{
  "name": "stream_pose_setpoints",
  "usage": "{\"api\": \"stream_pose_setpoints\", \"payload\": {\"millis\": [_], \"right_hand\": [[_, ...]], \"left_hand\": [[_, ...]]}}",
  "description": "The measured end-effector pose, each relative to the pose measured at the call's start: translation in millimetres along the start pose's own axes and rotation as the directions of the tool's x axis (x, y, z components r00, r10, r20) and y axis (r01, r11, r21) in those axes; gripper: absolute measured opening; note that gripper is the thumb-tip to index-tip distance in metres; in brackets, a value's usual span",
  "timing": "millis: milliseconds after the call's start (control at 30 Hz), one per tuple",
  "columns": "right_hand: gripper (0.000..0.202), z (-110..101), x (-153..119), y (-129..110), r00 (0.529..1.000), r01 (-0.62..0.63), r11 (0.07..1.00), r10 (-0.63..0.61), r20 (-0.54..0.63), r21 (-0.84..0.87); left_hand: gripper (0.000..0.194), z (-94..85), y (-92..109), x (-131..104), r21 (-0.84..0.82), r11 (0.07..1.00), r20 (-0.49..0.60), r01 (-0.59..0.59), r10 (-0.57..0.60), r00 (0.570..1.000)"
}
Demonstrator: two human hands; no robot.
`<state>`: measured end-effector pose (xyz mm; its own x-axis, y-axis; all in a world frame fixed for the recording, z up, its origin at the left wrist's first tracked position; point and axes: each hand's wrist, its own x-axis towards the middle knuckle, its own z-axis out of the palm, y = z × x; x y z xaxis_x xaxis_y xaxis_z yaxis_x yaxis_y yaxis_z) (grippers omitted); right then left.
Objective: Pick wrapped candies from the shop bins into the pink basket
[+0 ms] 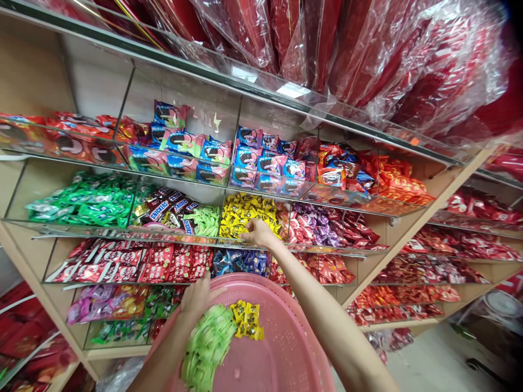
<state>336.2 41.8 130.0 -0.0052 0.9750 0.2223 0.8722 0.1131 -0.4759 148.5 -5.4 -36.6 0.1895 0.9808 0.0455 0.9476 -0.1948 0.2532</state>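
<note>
Pink basket [281, 340] before wood-framed candy shelves [408, 237]

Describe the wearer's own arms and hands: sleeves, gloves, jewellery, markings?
Both the left hand and right hand are ungloved. The left forearm and right forearm are bare, slim and tapering to the wrist; no sleeve, watch, bracelet or cable in view. No markings stand out. Rings: can't tell, fingers are partly hidden.
</note>
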Motion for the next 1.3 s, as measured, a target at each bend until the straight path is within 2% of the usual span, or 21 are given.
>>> {"api": "stream_pose_setpoints", "payload": {"millis": [200, 367, 567, 800, 1000, 1200, 1300], "right_hand": [[0.027, -2, 1, 1, 1.0, -0.013, 0.999, 0.013, -0.002, 0.029], [0.03, 1, 3, 6, 0.999, 0.038, 0.991, -0.039, 0.011, 0.132], [0.025, 3, 4, 12, 0.998, 0.06, 0.979, -0.062, 0.002, 0.195], [0.02, -1, 0, 13, 0.993, 0.084, 0.984, -0.068, -0.101, 0.158], [0.023, -11, -6, 12, 0.969, 0.173, 0.974, -0.142, -0.203, 0.145], [0.026, -30, -31, 0, 0.932, 0.284, 0.922, -0.201, -0.301, 0.264], [0.028, -23, -59, -2, 0.939, 0.315, 0.873, -0.229, -0.257, 0.373]], "left_hand": [[0.064, 1.8, -1, 0, 0.004, 1.0, -0.004, -0.004, 0.004, 1.0], [0.063, 3.1, -2, 0, 0.015, 1.0, -0.018, -0.012, 0.012, 1.0], [0.061, 2.2, -2, 1, 0.012, 1.0, -0.006, 0.002, -0.002, 1.0], [0.064, 3.3, -2, 1, 0.016, 1.0, -0.028, -0.02, 0.021, 0.999], [0.061, 3.1, -2, 1, 0.009, 1.0, -0.023, -0.007, 0.008, 1.0], [0.065, 3.3, -1, 2, 0.017, 1.0, -0.015, 0.007, -0.007, 1.0], [0.066, 3.1, -1, 2, 0.009, 1.0, -0.009, 0.005, -0.005, 1.0]]}}
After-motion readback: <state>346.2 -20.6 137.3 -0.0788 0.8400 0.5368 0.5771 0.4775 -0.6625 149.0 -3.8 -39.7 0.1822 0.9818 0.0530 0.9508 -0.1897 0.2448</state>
